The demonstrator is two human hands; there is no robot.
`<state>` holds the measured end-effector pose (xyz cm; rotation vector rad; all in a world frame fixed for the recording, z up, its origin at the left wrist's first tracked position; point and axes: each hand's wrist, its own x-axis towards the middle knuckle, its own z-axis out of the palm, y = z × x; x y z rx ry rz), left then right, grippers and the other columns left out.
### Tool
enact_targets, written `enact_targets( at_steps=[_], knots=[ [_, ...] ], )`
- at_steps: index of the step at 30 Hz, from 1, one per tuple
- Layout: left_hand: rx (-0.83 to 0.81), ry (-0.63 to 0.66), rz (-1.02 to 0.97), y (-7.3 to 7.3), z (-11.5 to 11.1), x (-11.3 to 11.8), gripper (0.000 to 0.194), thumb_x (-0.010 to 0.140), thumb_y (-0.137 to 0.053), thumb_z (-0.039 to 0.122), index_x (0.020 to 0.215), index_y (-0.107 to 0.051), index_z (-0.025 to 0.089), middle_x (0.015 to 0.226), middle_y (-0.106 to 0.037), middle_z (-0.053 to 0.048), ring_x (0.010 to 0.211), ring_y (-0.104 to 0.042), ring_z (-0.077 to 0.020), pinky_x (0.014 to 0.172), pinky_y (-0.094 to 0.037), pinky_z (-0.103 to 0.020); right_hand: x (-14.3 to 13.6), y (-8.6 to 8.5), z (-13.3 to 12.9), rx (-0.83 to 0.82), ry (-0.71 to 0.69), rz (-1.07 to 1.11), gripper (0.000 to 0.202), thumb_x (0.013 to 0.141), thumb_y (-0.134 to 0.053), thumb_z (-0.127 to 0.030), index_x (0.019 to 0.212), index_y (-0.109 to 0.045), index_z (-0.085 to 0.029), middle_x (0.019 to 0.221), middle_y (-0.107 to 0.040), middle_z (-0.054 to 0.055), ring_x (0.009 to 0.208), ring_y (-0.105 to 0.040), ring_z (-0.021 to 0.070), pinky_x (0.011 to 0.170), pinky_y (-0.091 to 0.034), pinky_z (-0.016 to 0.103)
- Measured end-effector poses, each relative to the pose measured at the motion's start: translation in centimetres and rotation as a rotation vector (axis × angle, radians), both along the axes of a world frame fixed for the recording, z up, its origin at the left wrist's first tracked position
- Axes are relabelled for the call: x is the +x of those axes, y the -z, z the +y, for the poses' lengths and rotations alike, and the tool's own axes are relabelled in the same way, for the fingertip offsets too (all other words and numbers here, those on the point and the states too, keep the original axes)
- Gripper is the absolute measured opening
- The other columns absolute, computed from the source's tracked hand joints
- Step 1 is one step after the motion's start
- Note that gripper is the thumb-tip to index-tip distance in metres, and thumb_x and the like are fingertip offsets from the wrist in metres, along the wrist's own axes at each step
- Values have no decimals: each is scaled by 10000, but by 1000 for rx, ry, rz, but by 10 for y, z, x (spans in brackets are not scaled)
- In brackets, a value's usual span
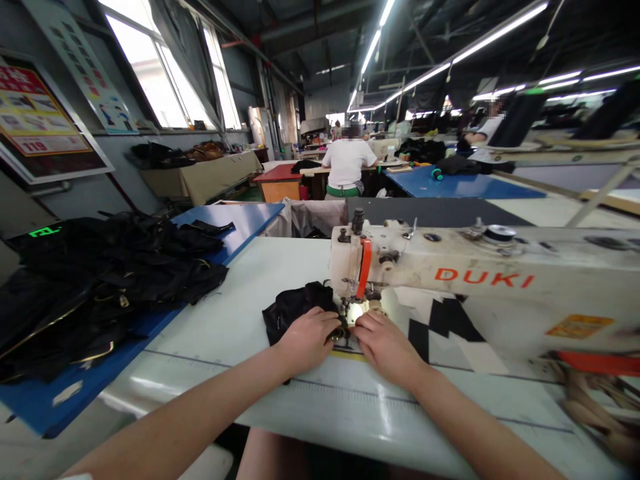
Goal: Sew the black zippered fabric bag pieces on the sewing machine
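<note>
A white sewing machine with orange lettering stands on the pale table, its needle area lit by a small lamp. Black fabric lies bunched at the left of the needle. My left hand rests on the fabric's right part, fingers bent and closed on it beside a small metallic piece. Just right of the needle, my right hand has its fingers pressed together near the presser foot; what they hold, if anything, is hidden.
A heap of black items with gold zippers covers the blue table at left. Black and white pieces lie under the machine arm. Ahead, a person in a white shirt sits facing away; another person is at far right.
</note>
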<state>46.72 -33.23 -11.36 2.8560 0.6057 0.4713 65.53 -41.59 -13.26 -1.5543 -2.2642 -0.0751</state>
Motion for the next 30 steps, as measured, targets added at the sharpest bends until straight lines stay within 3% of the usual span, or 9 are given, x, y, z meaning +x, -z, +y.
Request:
enact_targets(
  at_steps=[4,9,12,14,16,19,24,26,30],
  knots=[
    [-280,-49,-91,-25,0,-16,334,719,-642,147,1052,-657,172,1099,-665,-55,1018,-580,-218,952,-440,-348,-10,-4,-14,18,33,239,263,876,-420,-110,1035,-612,-194,976,-579,80,970,-509,226,868,-436,396],
    [-833,41,-192,-92,-13,-63,378,751,-668,244,1124,-631,191,1127,-648,-40,1046,-584,-209,950,-433,-313,-46,-46,-33,-15,21,591,489,862,-523,-259,1335,-401,-237,1339,-418,102,1229,-389,257,1030,-336,448],
    [-1023,57,-200,-130,-26,-91,384,756,-671,247,1129,-626,175,1116,-646,-53,1036,-587,-216,927,-441,-313,-70,-81,-37,-255,-153,741,301,848,-567,-332,1130,-571,-224,1169,-557,75,1097,-506,243,957,-408,389],
    [-1034,20,-239,-142,-34,-107,388,755,-660,217,1140,-616,184,1119,-637,-49,1024,-586,-205,906,-446,-307,-85,-95,-39,-394,-192,834,218,835,-584,-354,998,-603,-210,996,-614,45,959,-562,219,858,-456,338],
    [-980,-41,-294,-139,-40,-120,406,739,-640,154,1140,-605,200,1120,-626,-40,1022,-579,-190,879,-447,-291,-98,-97,-41,-451,-172,898,208,821,-592,-386,918,-587,-202,876,-613,20,843,-572,197,752,-473,297],
    [-945,-172,-410,-110,-48,-132,439,679,-626,77,1102,-579,185,1053,-628,-38,1003,-574,-179,816,-448,-264,-115,-83,-47,-449,-95,884,225,828,-562,-420,779,-533,-203,716,-552,-16,681,-532,159,607,-447,251],
    [-972,-488,-533,-63,-64,-140,217,706,-659,207,884,-561,130,848,-609,-25,829,-572,-159,734,-441,-256,-133,-60,-58,-170,-49,701,201,868,-518,-338,710,-488,-217,696,-536,-8,654,-537,151,604,-459,251],
    [-909,-477,-497,-63,-71,-142,144,757,-622,240,842,-581,131,826,-589,-20,828,-557,-158,748,-437,-259,-135,-57,-62,-12,-121,585,154,890,-482,-280,760,-545,-229,751,-582,22,693,-569,169,637,-484,278],
    [-786,-244,-517,-80,-83,-148,101,759,-565,80,773,-627,159,1006,-564,-27,972,-532,-155,856,-401,-241,-135,-56,-70,171,-183,409,172,887,-481,-212,898,-640,-277,835,-647,60,759,-611,214,665,-519,333]
  ],
)
